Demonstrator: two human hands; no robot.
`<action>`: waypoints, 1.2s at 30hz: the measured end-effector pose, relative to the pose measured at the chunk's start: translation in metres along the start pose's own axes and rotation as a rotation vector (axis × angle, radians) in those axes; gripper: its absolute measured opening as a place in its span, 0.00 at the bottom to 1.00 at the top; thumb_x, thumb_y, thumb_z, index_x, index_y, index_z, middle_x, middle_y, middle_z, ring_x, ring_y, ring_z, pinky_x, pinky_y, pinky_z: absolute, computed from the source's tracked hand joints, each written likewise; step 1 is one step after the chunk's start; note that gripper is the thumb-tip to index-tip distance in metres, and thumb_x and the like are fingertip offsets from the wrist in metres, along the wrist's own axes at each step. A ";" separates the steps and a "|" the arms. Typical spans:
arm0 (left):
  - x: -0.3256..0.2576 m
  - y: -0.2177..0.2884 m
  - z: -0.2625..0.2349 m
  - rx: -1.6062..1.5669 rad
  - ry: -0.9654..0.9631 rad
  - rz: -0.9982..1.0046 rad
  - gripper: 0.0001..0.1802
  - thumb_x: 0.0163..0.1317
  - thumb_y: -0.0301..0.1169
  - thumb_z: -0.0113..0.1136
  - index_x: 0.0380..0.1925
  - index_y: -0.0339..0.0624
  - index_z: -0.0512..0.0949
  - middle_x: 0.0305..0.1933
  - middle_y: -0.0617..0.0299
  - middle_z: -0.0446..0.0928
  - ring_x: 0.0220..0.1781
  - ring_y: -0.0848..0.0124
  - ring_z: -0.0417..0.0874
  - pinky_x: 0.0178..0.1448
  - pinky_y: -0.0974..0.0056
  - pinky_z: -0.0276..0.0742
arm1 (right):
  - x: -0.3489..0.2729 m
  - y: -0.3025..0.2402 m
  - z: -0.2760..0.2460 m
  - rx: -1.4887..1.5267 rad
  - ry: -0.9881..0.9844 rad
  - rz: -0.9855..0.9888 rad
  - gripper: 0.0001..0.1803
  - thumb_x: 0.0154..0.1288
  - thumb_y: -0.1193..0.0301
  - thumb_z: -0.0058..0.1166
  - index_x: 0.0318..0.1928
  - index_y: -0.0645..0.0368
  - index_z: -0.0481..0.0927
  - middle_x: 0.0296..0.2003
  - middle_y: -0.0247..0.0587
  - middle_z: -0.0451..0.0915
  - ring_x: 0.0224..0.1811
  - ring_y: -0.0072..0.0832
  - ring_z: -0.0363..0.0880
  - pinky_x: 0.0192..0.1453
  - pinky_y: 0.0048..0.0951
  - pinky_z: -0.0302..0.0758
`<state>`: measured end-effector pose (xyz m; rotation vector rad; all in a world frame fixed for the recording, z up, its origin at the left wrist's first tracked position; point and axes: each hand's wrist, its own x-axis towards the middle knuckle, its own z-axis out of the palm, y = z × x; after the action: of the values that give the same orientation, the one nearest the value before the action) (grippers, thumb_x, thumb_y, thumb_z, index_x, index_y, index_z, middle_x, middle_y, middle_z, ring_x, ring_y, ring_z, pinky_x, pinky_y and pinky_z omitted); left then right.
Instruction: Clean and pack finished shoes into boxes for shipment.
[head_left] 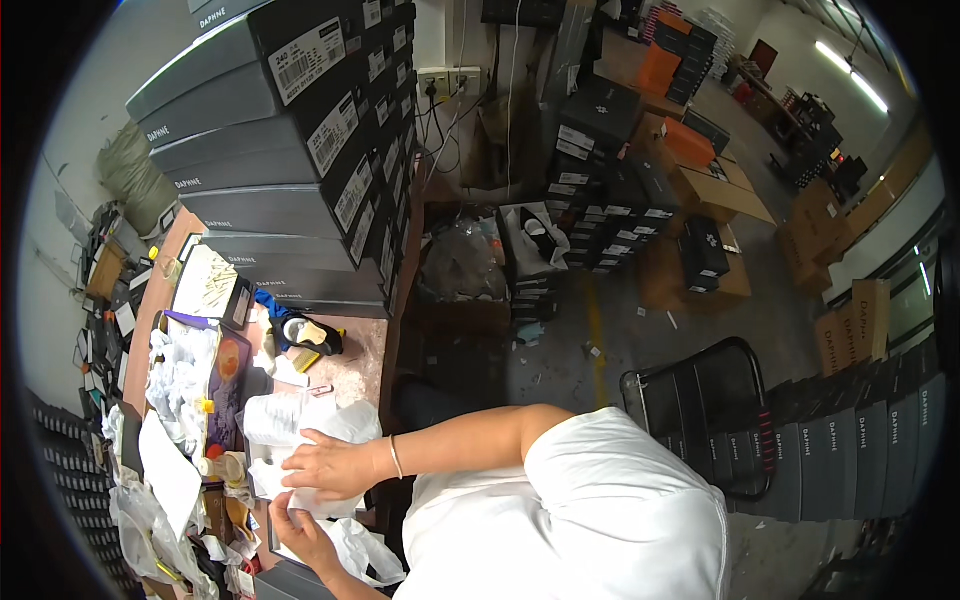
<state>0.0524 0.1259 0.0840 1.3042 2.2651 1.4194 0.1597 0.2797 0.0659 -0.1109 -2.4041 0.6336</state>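
My right hand (335, 466), with a thin band at its wrist, lies over white tissue paper (350, 425) on the workbench. Its fingers are stretched out and slightly apart. Nearer the lower edge, my left hand (305, 535) has its fingers bent at the edge of the paper and seems to pinch it. Under both hands is a box (275, 540), mostly hidden by paper and hands. A clear-wrapped white bundle (275, 418) sits just beyond my right hand. More white paper (365, 550) spills out beside my left wrist.
Tall stacks of dark grey shoe boxes (270, 190) rise at the bench's far end. A tray of crumpled white paper (180, 370) and a small jar (228, 468) stand to the left. A black chair (700, 410) and more boxes (850, 440) are at the right.
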 end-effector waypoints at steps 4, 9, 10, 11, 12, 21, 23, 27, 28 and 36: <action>-0.003 -0.005 0.000 0.114 0.047 0.051 0.11 0.63 0.22 0.48 0.45 0.31 0.72 0.37 0.57 0.73 0.37 0.68 0.74 0.45 0.65 0.71 | -0.001 0.018 0.001 0.026 -0.197 0.188 0.09 0.55 0.70 0.54 0.37 0.56 0.78 0.37 0.41 0.78 0.46 0.37 0.78 0.60 0.50 0.61; 0.002 0.008 0.003 0.097 0.071 0.033 0.10 0.65 0.23 0.49 0.45 0.31 0.73 0.36 0.59 0.75 0.36 0.73 0.73 0.42 0.69 0.70 | 0.001 -0.022 -0.021 0.119 0.221 -0.083 0.15 0.54 0.71 0.56 0.44 0.56 0.75 0.44 0.46 0.76 0.48 0.42 0.77 0.55 0.50 0.63; 0.003 0.015 0.008 0.054 0.070 0.077 0.10 0.65 0.23 0.49 0.45 0.31 0.73 0.36 0.60 0.75 0.36 0.73 0.73 0.42 0.70 0.70 | -0.002 -0.026 -0.027 0.022 0.181 -0.129 0.20 0.49 0.73 0.58 0.47 0.59 0.77 0.42 0.45 0.79 0.47 0.38 0.78 0.54 0.43 0.67; 0.003 0.023 0.013 0.009 0.070 0.121 0.10 0.65 0.23 0.49 0.45 0.31 0.73 0.36 0.61 0.75 0.36 0.74 0.73 0.42 0.70 0.70 | -0.001 -0.024 -0.026 0.042 0.141 -0.042 0.19 0.49 0.73 0.57 0.45 0.59 0.78 0.39 0.44 0.80 0.45 0.37 0.79 0.54 0.43 0.67; 0.003 0.035 0.010 0.049 -0.013 -0.014 0.10 0.63 0.20 0.49 0.44 0.31 0.74 0.36 0.61 0.74 0.38 0.74 0.73 0.44 0.70 0.70 | 0.003 -0.017 -0.016 0.078 0.107 0.041 0.17 0.50 0.73 0.56 0.44 0.58 0.78 0.37 0.42 0.80 0.43 0.37 0.80 0.54 0.43 0.67; 0.000 0.022 -0.008 0.049 0.029 -0.023 0.09 0.60 0.19 0.50 0.39 0.31 0.74 0.36 0.60 0.73 0.35 0.75 0.71 0.38 0.70 0.67 | -0.003 0.010 -0.050 0.348 0.104 0.173 0.15 0.48 0.73 0.54 0.40 0.59 0.78 0.37 0.45 0.81 0.42 0.43 0.82 0.50 0.44 0.73; 0.001 0.026 0.005 -0.035 0.105 -0.028 0.08 0.61 0.20 0.50 0.39 0.31 0.74 0.35 0.61 0.73 0.34 0.75 0.70 0.38 0.70 0.67 | 0.003 -0.023 -0.053 0.287 0.031 -0.048 0.18 0.46 0.72 0.56 0.43 0.57 0.76 0.42 0.50 0.77 0.48 0.44 0.78 0.49 0.44 0.74; 0.003 0.055 0.009 -0.163 0.028 -0.009 0.05 0.61 0.20 0.55 0.36 0.31 0.75 0.30 0.64 0.71 0.31 0.77 0.69 0.36 0.72 0.67 | 0.018 -0.008 -0.013 -0.101 0.083 0.015 0.08 0.47 0.73 0.54 0.31 0.58 0.78 0.27 0.42 0.79 0.32 0.40 0.81 0.39 0.39 0.74; 0.004 0.062 0.010 -0.145 -0.012 -0.022 0.04 0.59 0.19 0.56 0.34 0.31 0.75 0.28 0.64 0.72 0.30 0.78 0.69 0.34 0.72 0.66 | 0.013 0.010 -0.011 -0.210 0.139 -0.013 0.04 0.47 0.72 0.52 0.25 0.57 0.76 0.24 0.40 0.77 0.28 0.37 0.80 0.35 0.38 0.73; 0.001 0.045 -0.015 -0.069 0.220 -0.187 0.04 0.58 0.22 0.58 0.34 0.34 0.77 0.23 0.58 0.75 0.26 0.77 0.74 0.32 0.68 0.71 | 0.025 -0.008 -0.079 0.437 -0.043 0.185 0.19 0.55 0.76 0.55 0.49 0.66 0.76 0.45 0.52 0.78 0.49 0.46 0.78 0.55 0.38 0.73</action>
<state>0.0698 0.1246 0.1286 0.9282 2.3755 1.6250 0.1890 0.3113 0.1375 -0.1354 -2.2533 1.2408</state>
